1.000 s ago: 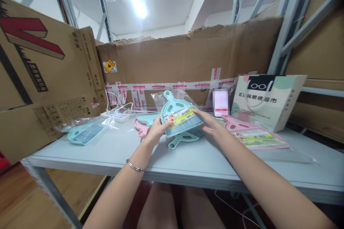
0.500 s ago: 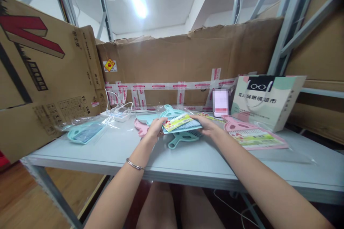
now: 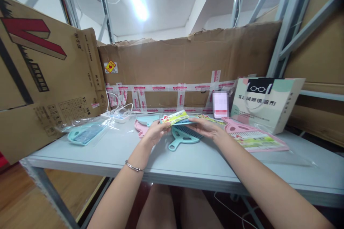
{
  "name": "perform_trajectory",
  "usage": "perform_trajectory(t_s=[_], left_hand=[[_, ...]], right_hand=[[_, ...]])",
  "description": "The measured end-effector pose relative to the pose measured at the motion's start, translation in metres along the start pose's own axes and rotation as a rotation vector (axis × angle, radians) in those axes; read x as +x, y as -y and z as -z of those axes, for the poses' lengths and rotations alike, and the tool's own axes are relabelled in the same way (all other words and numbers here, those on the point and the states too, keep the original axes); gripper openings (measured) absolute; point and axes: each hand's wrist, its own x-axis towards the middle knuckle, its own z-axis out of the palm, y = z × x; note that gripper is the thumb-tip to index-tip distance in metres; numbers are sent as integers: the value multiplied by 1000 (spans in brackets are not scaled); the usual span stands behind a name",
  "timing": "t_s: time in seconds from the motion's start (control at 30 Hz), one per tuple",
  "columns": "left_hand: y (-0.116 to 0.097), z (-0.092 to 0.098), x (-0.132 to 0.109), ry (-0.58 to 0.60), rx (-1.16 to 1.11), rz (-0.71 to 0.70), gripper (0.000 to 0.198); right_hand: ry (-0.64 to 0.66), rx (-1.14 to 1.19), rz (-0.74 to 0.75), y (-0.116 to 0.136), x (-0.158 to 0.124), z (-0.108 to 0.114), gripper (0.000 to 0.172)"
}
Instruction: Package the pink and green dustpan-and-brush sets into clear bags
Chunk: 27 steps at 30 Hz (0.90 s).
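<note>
My left hand is closed, thumb and fingers pinching the left end of a yellow-green printed card. Right under the card is a teal dustpan-and-brush set, seen nearly edge-on, with my right hand closed on its right side. Most of that set is hidden by the card and my fingers. Below my hands, another teal dustpan-and-brush piece lies on the table, its looped handle pointing toward me. A pink handled piece and a light teal one lie left of the card.
On the grey table, a bagged teal dustpan set lies left and a pink dustpan set right. A phone and paper bag stand behind. A power strip sits near the cardboard wall.
The held teal set has tilted from facing me to nearly edge-on. Its card now sits raised at its left, and my left hand has shifted onto the card.
</note>
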Motion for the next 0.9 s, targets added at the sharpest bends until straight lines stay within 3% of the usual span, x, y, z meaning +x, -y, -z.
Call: perform_trajectory(t_s=[0.17,0.37,0.53,0.67,0.77,0.9], left_hand=[[2,2,3,-168,32,18,25],[4,3,1,-66,126,42,41],[6,3,1,-91,190,46,62],[5,2,1,-103,219,49,57],[5,0,3,-176,220,51,45],[7,-1,9,-267,235,17,35]], right_hand=[[-11,-54,-7,-3,5,6,16],[-49,-31,12,-2,0,-1,18],[-162,-104,48,-6,-4,-9,19],[-165,-158,119,-9,-2,-9,24],[-147,-139,143,-9,-1,-9,25],[-236,-149,152,-12,0,-10,24]])
